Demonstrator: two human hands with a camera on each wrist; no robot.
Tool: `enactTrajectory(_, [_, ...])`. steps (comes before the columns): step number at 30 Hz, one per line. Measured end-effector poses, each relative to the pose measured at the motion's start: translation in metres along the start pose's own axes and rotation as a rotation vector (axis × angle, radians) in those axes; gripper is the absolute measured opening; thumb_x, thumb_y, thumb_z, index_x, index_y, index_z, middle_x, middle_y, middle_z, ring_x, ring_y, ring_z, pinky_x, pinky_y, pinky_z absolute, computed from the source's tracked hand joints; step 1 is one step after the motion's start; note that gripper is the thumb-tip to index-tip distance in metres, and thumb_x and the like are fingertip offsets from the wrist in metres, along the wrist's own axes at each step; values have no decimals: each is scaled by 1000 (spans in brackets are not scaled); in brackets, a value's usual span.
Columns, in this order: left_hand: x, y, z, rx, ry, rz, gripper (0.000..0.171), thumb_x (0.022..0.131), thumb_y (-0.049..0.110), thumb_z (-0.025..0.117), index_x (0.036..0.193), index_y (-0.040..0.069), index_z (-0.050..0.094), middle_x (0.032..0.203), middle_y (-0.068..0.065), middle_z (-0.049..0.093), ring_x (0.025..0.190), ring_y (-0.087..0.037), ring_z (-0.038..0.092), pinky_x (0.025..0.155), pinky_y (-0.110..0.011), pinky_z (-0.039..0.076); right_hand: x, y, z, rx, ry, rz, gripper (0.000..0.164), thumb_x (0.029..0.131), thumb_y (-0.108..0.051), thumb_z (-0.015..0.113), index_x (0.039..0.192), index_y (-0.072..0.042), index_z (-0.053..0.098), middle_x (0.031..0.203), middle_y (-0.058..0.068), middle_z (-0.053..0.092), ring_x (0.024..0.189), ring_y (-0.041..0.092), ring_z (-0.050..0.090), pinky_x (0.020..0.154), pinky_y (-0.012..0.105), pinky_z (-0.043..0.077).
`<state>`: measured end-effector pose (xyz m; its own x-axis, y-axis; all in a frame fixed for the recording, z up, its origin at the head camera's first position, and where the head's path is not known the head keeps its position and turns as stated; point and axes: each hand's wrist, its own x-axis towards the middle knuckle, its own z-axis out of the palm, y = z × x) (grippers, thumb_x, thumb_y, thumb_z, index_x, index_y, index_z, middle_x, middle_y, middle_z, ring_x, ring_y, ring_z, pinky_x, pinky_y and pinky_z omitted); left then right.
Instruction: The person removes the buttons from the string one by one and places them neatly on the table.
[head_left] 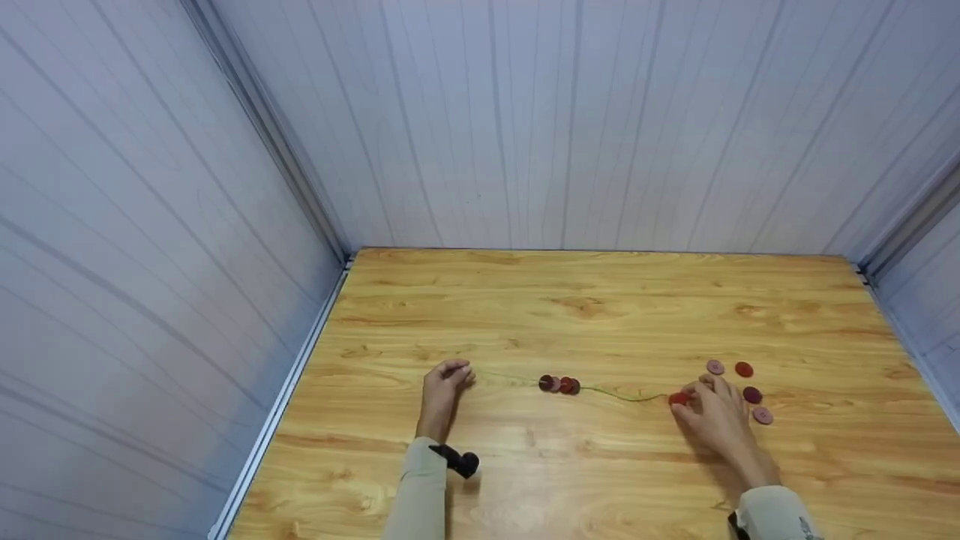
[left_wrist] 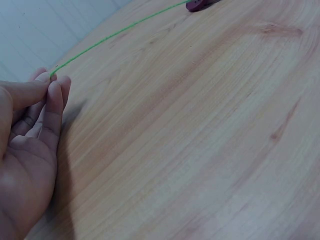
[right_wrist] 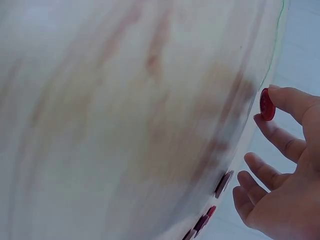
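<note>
Pale panelled walls (head_left: pixel 480 127) stand around a wood-grain tabletop (head_left: pixel 562 315). Above it, the left hand (head_left: pixel 444 394) pinches a green string (head_left: pixel 626 398) between thumb and fingertips; the right hand (head_left: pixel 716 420), thumb and index finger closed on a red button (head_left: pixel 678 399), has its other fingers loosely bent. The string runs between the hands, four overlapping buttons (head_left: pixel 566 385) along it. Four loose buttons (head_left: pixel 752 394) lie just beside the right hand.

1 downward head view, 2 wrist close-ups, string (left_wrist: pixel 107 38) in all.
</note>
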<state>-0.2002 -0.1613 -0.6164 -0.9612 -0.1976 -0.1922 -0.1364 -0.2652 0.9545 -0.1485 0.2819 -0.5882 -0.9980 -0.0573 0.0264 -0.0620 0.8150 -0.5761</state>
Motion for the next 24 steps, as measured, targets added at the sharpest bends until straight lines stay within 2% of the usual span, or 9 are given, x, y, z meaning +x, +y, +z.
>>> enactTrajectory(8, [3, 1, -1, 10, 5, -23, 23, 89, -4, 62, 108, -16, 58, 101, -23, 62, 80, -17, 65, 83, -34, 58, -5, 4, -6, -11, -12, 21, 35, 91, -29, 65, 113, -2, 61, 140, 30, 33, 123, 51, 25, 96, 66, 25])
enactTrajectory(14, [4, 2, -3, 0, -21, -35, 24, 89, -6, 61, 109, -18, 56, 104, -26, 61, 83, -20, 66, 88, -41, 57, -9, 10, -12, -19, -8, 49, 40, 91, -33, 65, 115, -2, 59, 141, 29, 31, 127, 54, 20, 96, 71, 19])
enactTrajectory(24, [2, 0, -2, 0, -3, -9, 24, 89, -1, 63, 109, -15, 58, 97, -15, 63, 81, -16, 65, 82, -32, 58, -16, 20, -22, -74, 36, 107, 47, 91, -38, 63, 118, 0, 56, 140, 33, 29, 124, 56, 20, 97, 71, 16])
